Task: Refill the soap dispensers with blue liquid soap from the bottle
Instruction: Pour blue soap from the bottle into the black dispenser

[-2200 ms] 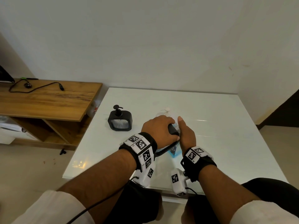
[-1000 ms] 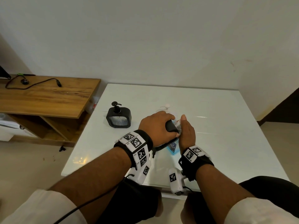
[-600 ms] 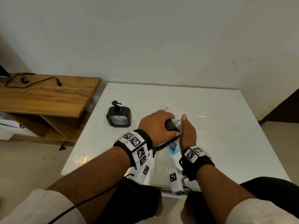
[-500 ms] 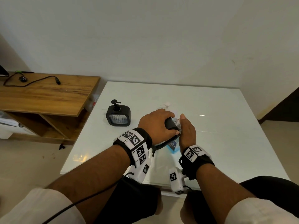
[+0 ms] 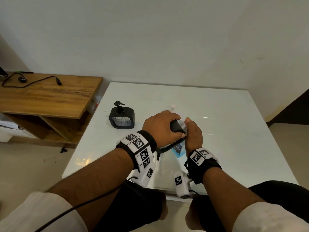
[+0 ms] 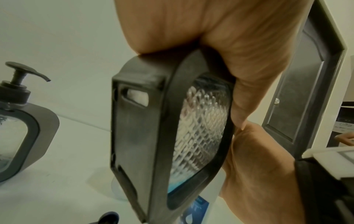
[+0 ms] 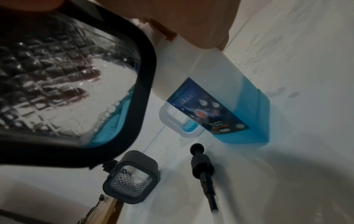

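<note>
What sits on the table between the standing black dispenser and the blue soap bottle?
In the right wrist view, a removed black pump lies on the white table between the standing black dispenser and the soap bottle. The head view hides it behind the hands.

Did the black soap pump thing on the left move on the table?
No. The black dispenser stands in the same spot near the white table's left edge; only the camera shifted slightly.
</note>
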The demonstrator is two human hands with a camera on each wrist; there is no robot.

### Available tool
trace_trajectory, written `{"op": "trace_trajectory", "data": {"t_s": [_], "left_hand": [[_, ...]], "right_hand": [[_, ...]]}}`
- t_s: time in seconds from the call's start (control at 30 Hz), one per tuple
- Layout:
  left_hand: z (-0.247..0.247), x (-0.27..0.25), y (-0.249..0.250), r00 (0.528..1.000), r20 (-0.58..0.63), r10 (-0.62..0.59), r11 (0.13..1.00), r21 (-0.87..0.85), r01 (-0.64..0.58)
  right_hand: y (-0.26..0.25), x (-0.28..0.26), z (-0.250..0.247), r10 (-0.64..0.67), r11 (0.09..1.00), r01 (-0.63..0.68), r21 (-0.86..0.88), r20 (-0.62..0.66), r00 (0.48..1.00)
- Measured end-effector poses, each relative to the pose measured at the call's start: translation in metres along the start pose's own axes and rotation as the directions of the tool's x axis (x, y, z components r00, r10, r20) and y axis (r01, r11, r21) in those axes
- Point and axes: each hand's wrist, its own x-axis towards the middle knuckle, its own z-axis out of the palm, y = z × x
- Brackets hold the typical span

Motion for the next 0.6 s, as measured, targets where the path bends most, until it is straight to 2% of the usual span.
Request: {"op": "trace_trajectory", "data": {"t_s": [0.23, 0.43, 0.6], "left_hand": [[-0.0003, -0.0005, 0.0003, 1.000, 0.000, 0.003, 1.000, -0.001, -0.003], [0.0004, 0.0001, 0.0026, 1.000, 0.010, -0.011, 1.000, 0.015, 0.011], [0.0009, -0.0006, 0.0054, 0.999, 0.028, -0.037, 0.999, 0.030, 0.036]], "right_hand": [[0.0055, -0.0007, 0.0004, -0.005, 1.000, 0.004, 0.002, 0.020, 1.000], [0.0000, -0.0012, 0.0032, -0.013, 0.997, 0.017, 0.072, -0.061, 0.998], [0.0008, -0.0013, 0.0075, -0.004, 1.000, 0.006, 0.026, -0.089, 0.996]]}}
